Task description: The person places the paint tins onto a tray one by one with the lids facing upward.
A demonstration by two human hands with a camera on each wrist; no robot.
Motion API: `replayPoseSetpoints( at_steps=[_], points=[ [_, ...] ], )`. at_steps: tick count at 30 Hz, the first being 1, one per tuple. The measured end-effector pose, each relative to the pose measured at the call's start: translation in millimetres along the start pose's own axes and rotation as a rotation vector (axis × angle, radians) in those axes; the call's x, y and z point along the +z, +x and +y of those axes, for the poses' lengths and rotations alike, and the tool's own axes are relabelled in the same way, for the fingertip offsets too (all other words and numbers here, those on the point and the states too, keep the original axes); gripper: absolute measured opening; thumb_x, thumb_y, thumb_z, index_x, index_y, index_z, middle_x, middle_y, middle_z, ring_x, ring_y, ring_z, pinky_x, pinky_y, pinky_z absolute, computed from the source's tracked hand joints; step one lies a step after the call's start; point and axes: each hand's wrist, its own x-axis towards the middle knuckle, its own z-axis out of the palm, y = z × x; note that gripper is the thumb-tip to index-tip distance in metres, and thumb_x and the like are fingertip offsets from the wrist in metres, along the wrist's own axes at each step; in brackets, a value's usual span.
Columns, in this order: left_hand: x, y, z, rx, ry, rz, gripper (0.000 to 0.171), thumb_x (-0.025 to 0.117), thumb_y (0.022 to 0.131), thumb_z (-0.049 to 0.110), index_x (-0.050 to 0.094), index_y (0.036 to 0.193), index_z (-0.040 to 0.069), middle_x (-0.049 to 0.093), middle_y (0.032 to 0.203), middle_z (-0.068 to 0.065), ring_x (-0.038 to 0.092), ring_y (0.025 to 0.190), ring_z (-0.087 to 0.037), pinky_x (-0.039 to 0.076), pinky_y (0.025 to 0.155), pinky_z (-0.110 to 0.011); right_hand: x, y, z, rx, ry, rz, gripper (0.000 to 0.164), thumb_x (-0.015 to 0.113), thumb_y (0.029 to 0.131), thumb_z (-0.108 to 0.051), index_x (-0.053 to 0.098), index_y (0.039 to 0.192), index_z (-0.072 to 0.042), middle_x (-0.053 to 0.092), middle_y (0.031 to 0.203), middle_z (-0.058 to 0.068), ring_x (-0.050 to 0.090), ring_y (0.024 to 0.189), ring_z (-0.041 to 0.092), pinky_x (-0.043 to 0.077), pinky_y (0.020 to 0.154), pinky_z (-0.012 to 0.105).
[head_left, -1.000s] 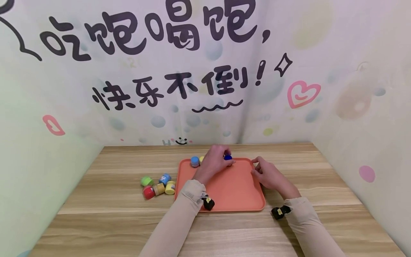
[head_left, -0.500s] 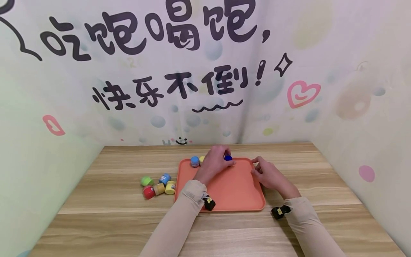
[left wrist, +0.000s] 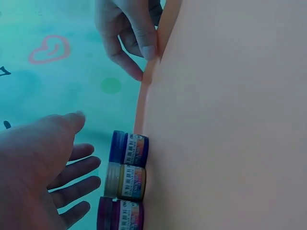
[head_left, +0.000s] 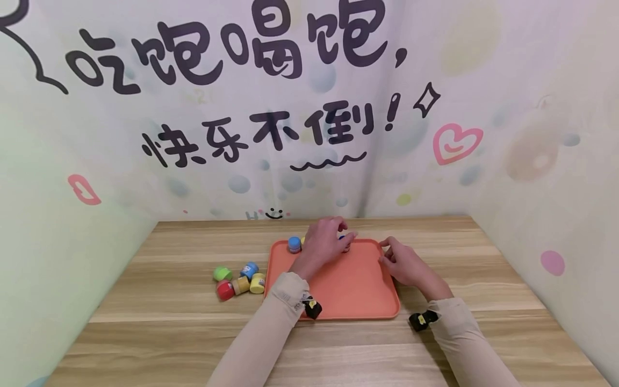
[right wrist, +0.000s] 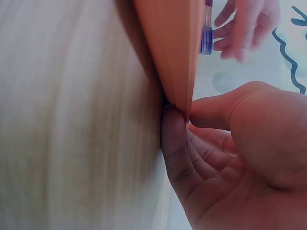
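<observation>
Currently pinching the rim of an orange-red tray (head_left: 345, 285) near its far right corner, gripping it narrowly between thumb and fingers of the right hand (head_left: 407, 264). Meanwhile holding the left hand (head_left: 320, 246) over the far side of the tray, spreading its fingers (left wrist: 76, 171) loosely and wide, just beside a close row of small upright jars. Seeing in that row, along the far rim, a dark blue jar (left wrist: 129, 149) nearest the right hand, then a gold jar (left wrist: 125, 181), then a purple jar (left wrist: 121, 214) running partly out of view. Partly covering a pale yellow jar (head_left: 303, 242) with the left hand, and seeing a light blue jar (head_left: 294, 245) standing near the far left corner. Left of the tray, seeing five more jars clustering on the wooden worktop (head_left: 145, 322): a green jar (head_left: 222, 274), a blue jar (head_left: 249, 270), a red jar (head_left: 225, 290), an ochre jar (head_left: 240, 285) and a yellow jar (head_left: 258, 283). Wearing beige sleeves (head_left: 251, 338), facing a pale wall (head_left: 217, 193) bearing large black lettering (head_left: 278, 48).
</observation>
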Motion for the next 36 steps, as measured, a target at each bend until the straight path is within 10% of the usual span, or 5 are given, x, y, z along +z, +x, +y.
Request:
replayPoseSetpoints(
  at_steps=[19,36],
  points=[
    [-39.9,-28.4,-31.2,0.043,-0.112,0.130,0.025,0.066,0.109,0.039,0.077,0.105,0.017,0.079,0.102,0.001,0.076,0.101,-0.026,0.062,0.090,-0.039,0,-2,-4,-0.007,-0.006,0.001,0.039,0.063,0.107,-0.007,0.051,0.141,0.009,0.073,0.097,0.013,0.068,0.082,0.017,0.061,0.076,0.040],
    [-69.3,-56.0,-53.9,-0.038,-0.191,0.125,0.027,0.066,0.109,0.034,0.071,0.130,0.017,0.079,0.106,-0.005,0.075,0.108,-0.031,0.062,0.090,-0.045,2,-3,-3,0.011,-0.005,-0.004,0.040,0.064,0.107,-0.008,0.051,0.142,0.007,0.071,0.097,0.012,0.067,0.082,0.017,0.061,0.077,0.040]
  ],
)
